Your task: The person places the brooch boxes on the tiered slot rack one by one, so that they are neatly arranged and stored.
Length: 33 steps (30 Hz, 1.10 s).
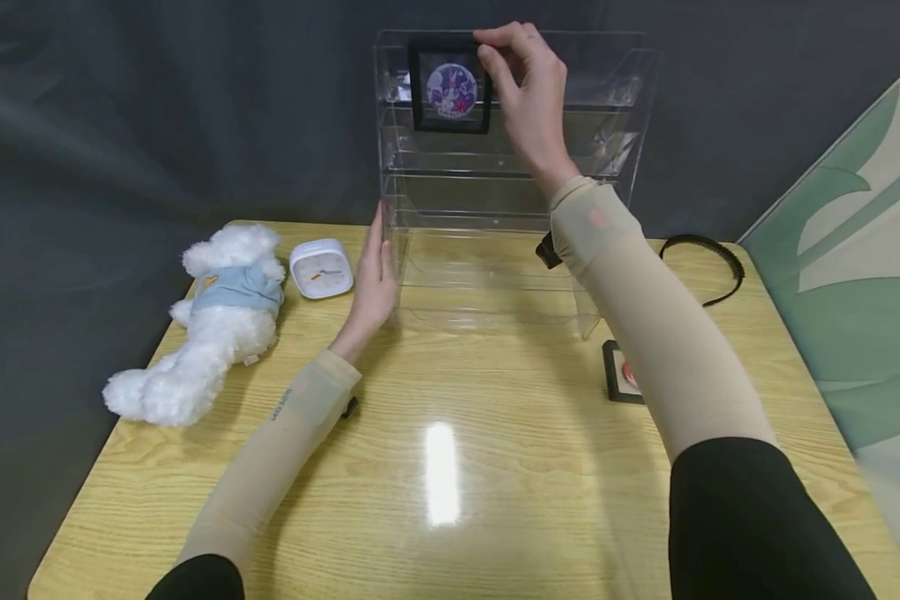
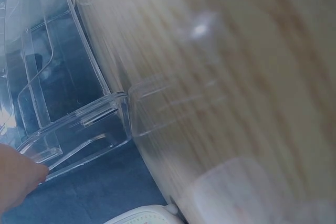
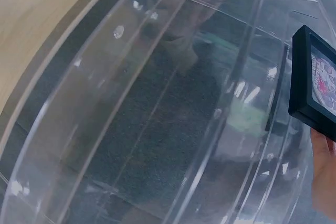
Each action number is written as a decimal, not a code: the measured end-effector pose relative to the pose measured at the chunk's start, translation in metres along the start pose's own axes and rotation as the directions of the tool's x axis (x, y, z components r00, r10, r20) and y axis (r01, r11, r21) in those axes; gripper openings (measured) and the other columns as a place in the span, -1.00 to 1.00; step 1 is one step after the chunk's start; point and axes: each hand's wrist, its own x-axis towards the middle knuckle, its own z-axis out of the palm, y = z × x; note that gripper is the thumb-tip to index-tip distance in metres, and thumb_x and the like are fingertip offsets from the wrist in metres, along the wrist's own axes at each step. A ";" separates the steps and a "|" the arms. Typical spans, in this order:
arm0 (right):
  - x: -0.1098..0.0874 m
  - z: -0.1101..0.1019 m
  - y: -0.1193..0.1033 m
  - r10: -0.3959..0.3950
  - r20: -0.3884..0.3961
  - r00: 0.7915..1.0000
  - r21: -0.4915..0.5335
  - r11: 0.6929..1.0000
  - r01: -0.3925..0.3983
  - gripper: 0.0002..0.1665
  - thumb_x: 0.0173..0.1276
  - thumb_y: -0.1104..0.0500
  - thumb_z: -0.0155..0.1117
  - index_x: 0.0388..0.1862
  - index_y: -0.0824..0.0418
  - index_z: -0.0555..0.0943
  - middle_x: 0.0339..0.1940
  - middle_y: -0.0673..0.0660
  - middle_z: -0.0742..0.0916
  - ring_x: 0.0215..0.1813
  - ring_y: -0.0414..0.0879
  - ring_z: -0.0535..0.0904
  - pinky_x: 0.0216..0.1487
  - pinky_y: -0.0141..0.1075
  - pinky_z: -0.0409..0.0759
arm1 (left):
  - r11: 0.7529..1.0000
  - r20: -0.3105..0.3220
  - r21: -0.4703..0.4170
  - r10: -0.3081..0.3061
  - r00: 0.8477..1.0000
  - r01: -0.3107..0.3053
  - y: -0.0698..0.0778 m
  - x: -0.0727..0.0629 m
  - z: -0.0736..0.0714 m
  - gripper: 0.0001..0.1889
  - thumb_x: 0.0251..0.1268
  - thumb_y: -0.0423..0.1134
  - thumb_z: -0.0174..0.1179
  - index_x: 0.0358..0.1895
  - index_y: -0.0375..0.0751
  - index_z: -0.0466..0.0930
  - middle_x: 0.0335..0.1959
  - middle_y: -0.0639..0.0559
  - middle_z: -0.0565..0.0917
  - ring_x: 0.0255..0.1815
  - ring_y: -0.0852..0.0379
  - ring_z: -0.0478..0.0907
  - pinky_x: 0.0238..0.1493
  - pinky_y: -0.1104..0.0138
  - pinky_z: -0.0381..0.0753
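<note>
One soft toy point(image 1: 228, 321) and a clock point(image 1: 321, 268) sit at eight o'clock of the clear rack point(image 1: 465, 223). The left hand point(image 1: 377, 279), fingers straight, touches the rack's side. Up at eleven, by the top tier, is a black picture frame point(image 1: 451, 90), its one-thirty corner pinched by the right hand point(image 1: 531, 100). Another frame point(image 1: 613, 377) lies at five, a band point(image 1: 727, 255) at four.

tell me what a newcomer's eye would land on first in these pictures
Probably the square black frame with a round purple picture inside, pinched by the right hand and seen against the upper left of the tall, clear plastic tiered rack in the head view. Next might come the fluffy white plush toy in a light-blue top, lying at the left of the pale wooden table.
</note>
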 end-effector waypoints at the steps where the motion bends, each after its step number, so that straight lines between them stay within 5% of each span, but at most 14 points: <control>1: 0.000 0.001 0.001 0.007 -0.001 1.000 -0.001 1.000 -0.007 -0.72 0.66 0.18 0.25 0.14 0.26 0.79 -0.09 0.06 0.73 -0.13 -0.12 0.66 -0.06 -0.50 0.51 | 1.000 0.002 0.002 0.002 1.000 -0.002 0.000 0.000 0.000 -0.41 0.80 -0.38 -0.34 0.75 -0.35 -0.14 0.76 -0.20 -0.02 0.75 -0.02 -0.05 0.70 0.31 -0.11; 12: -0.006 0.011 0.000 0.039 0.051 0.998 -0.043 0.998 -0.036 -0.70 0.66 0.15 0.24 0.16 0.24 0.79 0.00 0.13 0.75 0.00 -0.11 0.66 0.13 -0.51 0.53 | 1.000 0.005 -0.007 0.013 1.000 -0.013 0.005 -0.002 0.000 -0.42 0.81 -0.36 -0.36 0.74 -0.38 -0.14 0.76 -0.22 -0.04 0.75 0.00 -0.07 0.70 0.31 -0.12; 33: -0.023 0.024 -0.004 -0.020 0.105 0.994 -0.023 0.999 0.023 -0.66 0.66 0.10 0.21 0.15 0.26 0.79 -0.01 0.15 0.76 0.03 -0.20 0.69 0.08 -0.51 0.58 | 0.999 -0.007 -0.028 0.016 1.000 -0.016 0.009 -0.004 -0.003 -0.42 0.80 -0.39 -0.36 0.74 -0.39 -0.13 0.75 -0.24 0.00 0.74 -0.02 -0.02 0.69 0.32 -0.07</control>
